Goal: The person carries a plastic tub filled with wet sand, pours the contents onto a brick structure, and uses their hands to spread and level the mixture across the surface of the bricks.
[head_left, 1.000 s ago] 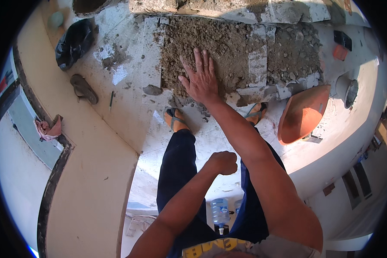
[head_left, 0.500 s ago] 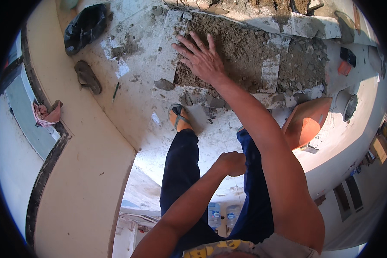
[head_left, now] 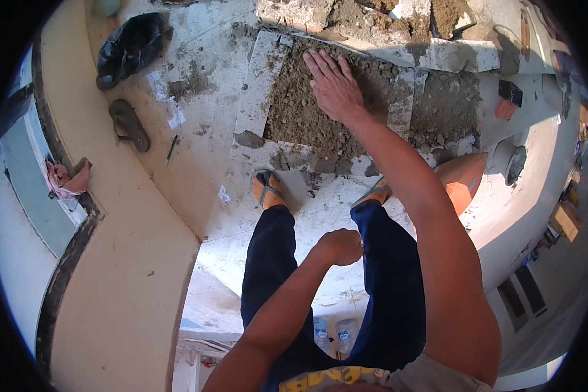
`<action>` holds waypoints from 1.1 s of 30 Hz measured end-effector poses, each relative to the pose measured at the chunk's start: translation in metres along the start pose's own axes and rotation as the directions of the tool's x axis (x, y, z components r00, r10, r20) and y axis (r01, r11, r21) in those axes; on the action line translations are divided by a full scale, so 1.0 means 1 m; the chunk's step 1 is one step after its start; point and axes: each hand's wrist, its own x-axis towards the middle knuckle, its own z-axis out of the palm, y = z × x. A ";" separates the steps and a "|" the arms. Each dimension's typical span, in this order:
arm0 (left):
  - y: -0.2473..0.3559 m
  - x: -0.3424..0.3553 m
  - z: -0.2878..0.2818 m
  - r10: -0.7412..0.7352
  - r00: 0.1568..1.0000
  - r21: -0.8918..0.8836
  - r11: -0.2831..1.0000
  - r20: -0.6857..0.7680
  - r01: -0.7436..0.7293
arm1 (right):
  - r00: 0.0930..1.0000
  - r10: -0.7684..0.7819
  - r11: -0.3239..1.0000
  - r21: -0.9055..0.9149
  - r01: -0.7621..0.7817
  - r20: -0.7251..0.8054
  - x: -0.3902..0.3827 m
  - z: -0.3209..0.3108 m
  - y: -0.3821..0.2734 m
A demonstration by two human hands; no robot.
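Observation:
A bed of loose brown soil and rubble (head_left: 300, 108) fills a rectangle framed by pale tiles or blocks at the far middle. My right hand (head_left: 335, 86) lies palm down on this soil near its far side, fingers stretched out and holding nothing. Closer to me, my left hand (head_left: 338, 247) is closed in a fist beside my right knee, with nothing seen sticking out of it. Its palm side is hidden. A pale tile strip (head_left: 400, 104) separates the bed from a second patch of grey rubble (head_left: 445, 108) on the right.
An orange basin (head_left: 462, 179) stands right of my forearm, near a grey bucket (head_left: 513, 163). At left are a black plastic bag (head_left: 130, 49), a sandal (head_left: 129, 125) and a pen-like stick (head_left: 172, 149). Low masonry (head_left: 366, 29) runs behind the soil. Water bottles (head_left: 346, 334) stand below me.
My right hand has moved right across the soil, from the bed's left edge toward its middle. Loose soil now shows where the hand was. The left fist stays by the knee; the view has shifted slightly.

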 end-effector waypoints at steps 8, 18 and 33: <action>-0.002 -0.002 -0.002 0.027 0.999 -0.018 0.999 -0.042 -0.028 | 0.965 -0.257 0.961 -0.115 0.251 -0.043 0.024 -0.012 0.033; -0.001 0.003 -0.007 0.007 0.998 -0.027 1.000 -0.058 -0.008 | 0.998 -0.057 0.995 0.083 0.057 -0.003 -0.039 0.004 0.068; 0.003 0.009 -0.008 0.028 0.999 -0.015 0.999 -0.031 -0.029 | 0.992 0.108 0.981 0.154 -0.118 0.070 0.007 0.007 -0.036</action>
